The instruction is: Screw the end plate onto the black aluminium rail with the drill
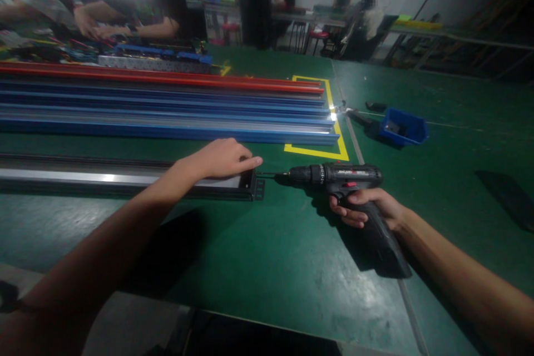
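A black cordless drill (354,176) lies in my right hand (371,206), whose fingers wrap round its handle. Its long thin bit points left and reaches the end of a long black-framed profile (104,178) with a pale strip along it. My left hand (221,160) rests over the top of that profile near its right end, thumb stretched toward the corner by the bit tip. Its other fingers curl over the far edge and are partly hidden. A small black slotted bracket (259,189) sticks out from the profile's end.
Long blue profiles (167,122) and red profiles (167,77) lie beyond, ending inside yellow tape (342,147). A blue bin (404,127) and dark tools stand at right, a flat dark object (507,197) farther right. People sit behind.
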{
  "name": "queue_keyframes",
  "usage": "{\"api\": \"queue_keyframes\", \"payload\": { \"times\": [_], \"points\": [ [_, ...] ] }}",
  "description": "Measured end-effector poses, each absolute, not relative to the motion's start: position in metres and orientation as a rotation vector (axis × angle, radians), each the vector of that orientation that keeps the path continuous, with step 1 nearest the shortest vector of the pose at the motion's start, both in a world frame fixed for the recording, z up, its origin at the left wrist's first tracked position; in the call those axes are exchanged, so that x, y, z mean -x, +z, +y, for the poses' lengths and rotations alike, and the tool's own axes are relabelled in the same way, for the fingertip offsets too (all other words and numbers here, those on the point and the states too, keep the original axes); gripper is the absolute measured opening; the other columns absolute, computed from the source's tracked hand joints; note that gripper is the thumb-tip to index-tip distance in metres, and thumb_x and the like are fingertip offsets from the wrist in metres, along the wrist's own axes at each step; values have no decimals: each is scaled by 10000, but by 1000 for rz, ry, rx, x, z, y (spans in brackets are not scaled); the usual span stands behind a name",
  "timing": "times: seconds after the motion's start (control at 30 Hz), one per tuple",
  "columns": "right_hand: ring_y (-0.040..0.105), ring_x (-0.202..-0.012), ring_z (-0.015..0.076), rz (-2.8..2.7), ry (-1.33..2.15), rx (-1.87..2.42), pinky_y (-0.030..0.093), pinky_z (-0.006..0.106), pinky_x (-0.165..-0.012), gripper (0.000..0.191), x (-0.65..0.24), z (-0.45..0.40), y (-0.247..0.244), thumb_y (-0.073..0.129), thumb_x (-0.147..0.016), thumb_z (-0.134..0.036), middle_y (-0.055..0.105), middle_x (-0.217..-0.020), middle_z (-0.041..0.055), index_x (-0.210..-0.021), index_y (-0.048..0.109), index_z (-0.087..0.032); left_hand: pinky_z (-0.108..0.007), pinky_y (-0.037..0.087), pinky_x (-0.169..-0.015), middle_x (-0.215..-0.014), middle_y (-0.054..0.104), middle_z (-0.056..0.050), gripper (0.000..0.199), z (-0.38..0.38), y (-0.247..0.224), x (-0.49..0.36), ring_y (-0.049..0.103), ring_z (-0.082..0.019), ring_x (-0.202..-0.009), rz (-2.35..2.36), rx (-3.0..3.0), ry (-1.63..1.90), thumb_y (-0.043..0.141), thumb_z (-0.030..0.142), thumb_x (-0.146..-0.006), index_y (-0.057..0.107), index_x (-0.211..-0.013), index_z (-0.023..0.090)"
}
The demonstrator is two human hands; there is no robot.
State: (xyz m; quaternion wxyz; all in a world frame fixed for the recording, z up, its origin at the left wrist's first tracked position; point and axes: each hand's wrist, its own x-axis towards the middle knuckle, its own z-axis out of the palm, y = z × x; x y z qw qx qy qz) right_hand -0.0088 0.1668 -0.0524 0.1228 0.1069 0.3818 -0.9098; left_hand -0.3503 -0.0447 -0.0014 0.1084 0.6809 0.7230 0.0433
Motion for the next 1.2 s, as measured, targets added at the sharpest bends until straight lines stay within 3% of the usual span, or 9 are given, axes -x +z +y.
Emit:
{"api": "queue_keyframes", "payload": {
  "times": [0.53, 1.2],
  "points": [
    [501, -532, 47, 1093, -2659, -307, 548, 188, -577, 274, 8, 169, -56, 692, -903, -168, 680, -879, 103, -1120, 747, -9, -330, 283, -622, -664, 628, -42, 682, -45, -2, 351, 525, -174, -612, 2127, -2008, 117, 287, 690, -1038, 609, -679, 209],
    [417, -515, 49, 1161, -2639, -248, 519, 173, -570, 243, 9, 165, -53, 666, -918, -208, 616, -783, 46, -1047, 740, -16, -328, 302, -630, -684, 651, -45, 659, -44, 2, 348, 530, -171, -616, 2131, -1973, 119, 314, 671, -1036, 619, -679, 210]
  ]
}}
